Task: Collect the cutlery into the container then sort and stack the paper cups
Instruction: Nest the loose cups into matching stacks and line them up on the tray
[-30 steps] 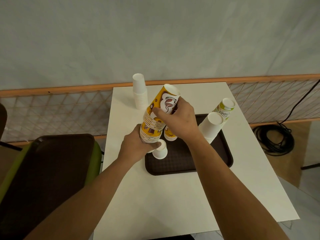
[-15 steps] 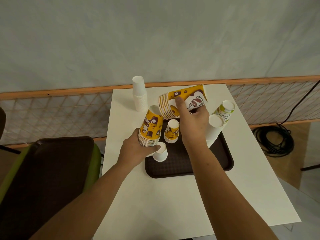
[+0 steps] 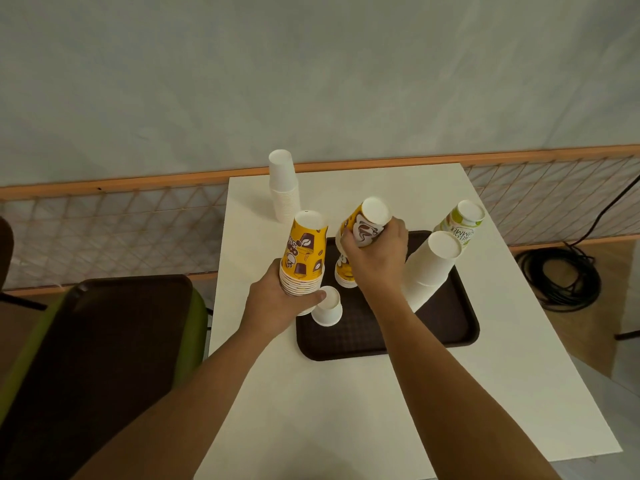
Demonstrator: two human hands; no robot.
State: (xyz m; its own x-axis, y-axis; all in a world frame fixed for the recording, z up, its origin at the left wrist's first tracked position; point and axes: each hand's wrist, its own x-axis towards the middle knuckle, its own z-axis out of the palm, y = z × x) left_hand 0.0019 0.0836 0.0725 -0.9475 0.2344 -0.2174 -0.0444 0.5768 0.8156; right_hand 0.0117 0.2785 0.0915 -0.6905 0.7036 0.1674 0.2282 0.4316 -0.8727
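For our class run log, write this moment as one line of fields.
left hand: grips yellow cup stack | right hand: holds second yellow stack over brown tray | small white cup: upside down

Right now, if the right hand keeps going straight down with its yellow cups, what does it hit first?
Most likely the short yellow cup stack standing on the brown tray: the right hand holds its yellow cups tilted just above it. Exact alignment is hard to judge from this view.
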